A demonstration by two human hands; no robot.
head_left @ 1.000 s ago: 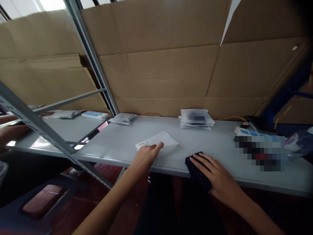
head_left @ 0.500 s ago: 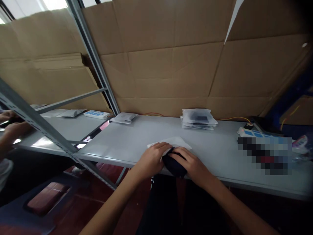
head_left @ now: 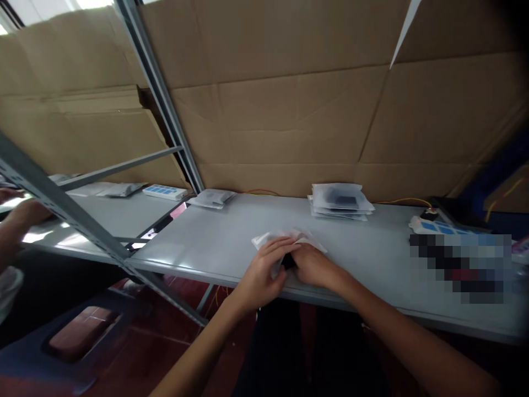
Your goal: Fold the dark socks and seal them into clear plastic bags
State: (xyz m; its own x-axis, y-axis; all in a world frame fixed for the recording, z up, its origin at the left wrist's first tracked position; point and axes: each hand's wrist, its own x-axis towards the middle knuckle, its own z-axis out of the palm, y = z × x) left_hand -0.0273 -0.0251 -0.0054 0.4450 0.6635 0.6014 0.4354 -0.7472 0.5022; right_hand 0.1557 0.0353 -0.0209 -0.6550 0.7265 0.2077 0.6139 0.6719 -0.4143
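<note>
Near the front edge of the grey table, a black item (head_left: 289, 261) shows only in part between my two hands. My left hand (head_left: 264, 273) curves round its left side, fingers reaching over the top. From the right, my right hand (head_left: 314, 263) presses against the item, its fingertips largely hidden. A thin translucent white bag (head_left: 261, 240) lies under and behind both hands, its edges showing on either side.
On the grey table (head_left: 198, 237) a stack of white packets (head_left: 341, 201) stands at the back, a flat packet (head_left: 212, 198) at back left. A blue-and-white box (head_left: 438, 226) lies right, beside a pixelated area. Metal posts (head_left: 159, 88) rise left; beyond them is another person's hand (head_left: 28, 214).
The black item has gone down from the table's front edge onto the white bag and is now mostly covered. Both hands have moved over the bag. The other person's hands have shifted left.
</note>
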